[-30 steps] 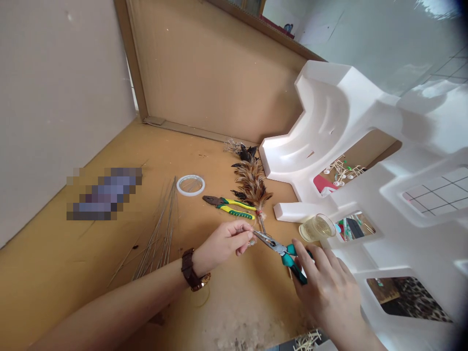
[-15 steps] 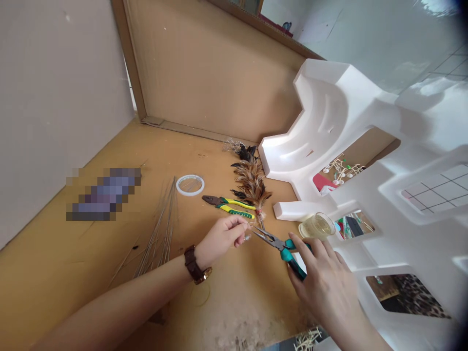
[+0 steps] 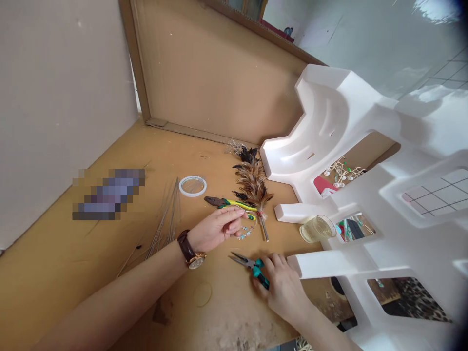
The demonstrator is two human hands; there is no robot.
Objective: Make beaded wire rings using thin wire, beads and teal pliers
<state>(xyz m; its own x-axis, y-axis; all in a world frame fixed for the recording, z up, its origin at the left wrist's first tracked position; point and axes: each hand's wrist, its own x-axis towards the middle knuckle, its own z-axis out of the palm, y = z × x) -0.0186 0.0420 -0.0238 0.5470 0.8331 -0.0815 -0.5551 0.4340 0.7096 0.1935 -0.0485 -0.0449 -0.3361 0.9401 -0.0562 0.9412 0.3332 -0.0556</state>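
Observation:
My left hand [image 3: 215, 228], with a watch on its wrist, is closed in a pinch on a thin wire loop. Light blue beads [image 3: 245, 234] hang along that loop. Lower and to the right, my right hand [image 3: 285, 287] has its fingers round the teal handles of needle-nose pliers [image 3: 252, 265]. The pliers are low over the table, their jaws slightly parted and pointing left, apart from the beads. Just behind my left hand lie combination pliers [image 3: 234, 204] with yellow and green handles, partly hidden by the fingers. A brown feather duster [image 3: 252, 183] lies beyond them.
Thin wires [image 3: 164, 219] lie left of a white ring [image 3: 192, 186]. A glass of pale liquid [image 3: 317, 229] stands at the right, by a white plastic chair [image 3: 321, 264] with cut-out openings. Cardboard [image 3: 219, 73] walls the back. A blurred patch [image 3: 109, 192] covers something at left.
My right hand has moved down and left with the needle-nose pliers, away from the wire. The beads now show below my left hand, which has shifted slightly left.

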